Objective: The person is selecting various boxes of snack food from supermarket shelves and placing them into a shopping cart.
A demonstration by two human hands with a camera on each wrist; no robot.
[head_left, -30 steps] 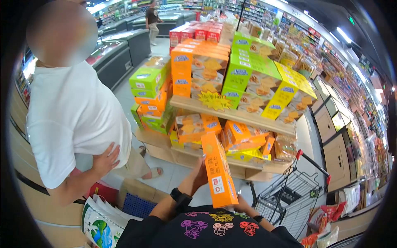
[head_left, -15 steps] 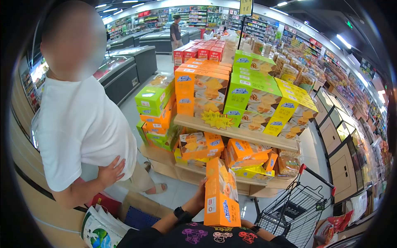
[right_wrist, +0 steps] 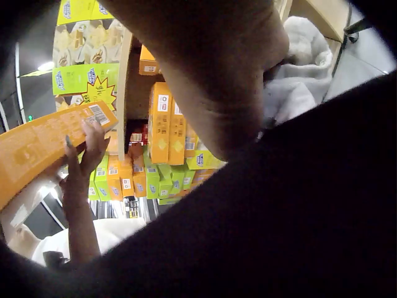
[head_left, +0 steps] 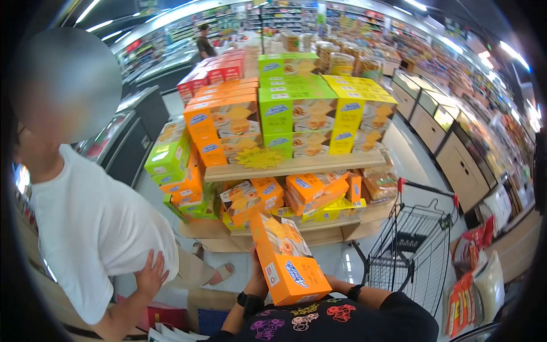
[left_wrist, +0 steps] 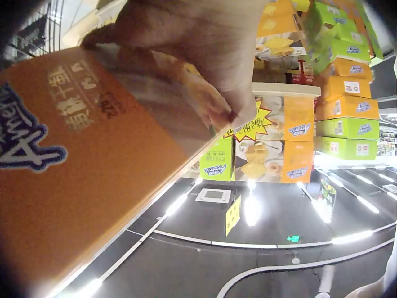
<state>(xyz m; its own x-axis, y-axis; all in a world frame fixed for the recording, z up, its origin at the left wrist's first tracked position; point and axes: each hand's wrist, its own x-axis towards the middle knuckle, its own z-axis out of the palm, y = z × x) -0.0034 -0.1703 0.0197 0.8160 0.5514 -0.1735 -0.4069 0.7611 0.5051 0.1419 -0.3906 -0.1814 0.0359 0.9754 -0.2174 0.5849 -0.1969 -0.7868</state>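
Note:
My left hand point(left_wrist: 198, 37) grips an orange cracker box point(head_left: 296, 273), fingers along its edge. In the head view the box slants in front of my chest, its blue-logo end toward me. The right wrist view shows the left hand's fingers spread on the box's barcoded side. My right hand point(right_wrist: 211, 68) looms dark and close in the right wrist view, its fingers mostly out of sight. Right beside it shows a white, cloth-like bundle point(right_wrist: 304, 62); I cannot tell whether the hand holds it. In the head view the box hides the right hand.
Ahead stands a wooden display shelf point(head_left: 296, 167) stacked with orange boxes point(head_left: 233, 114), green boxes point(head_left: 296, 108) and yellow boxes point(head_left: 350, 114). A shopping cart point(head_left: 407, 251) is at the right. To the left stands a person in a white shirt point(head_left: 102, 228), hand at the waist. Filled bags point(head_left: 490, 285) lie at right.
The box has turned in my left hand, from its printed narrow side to its picture face and logo end. The head view has swung, shifting the display leftward.

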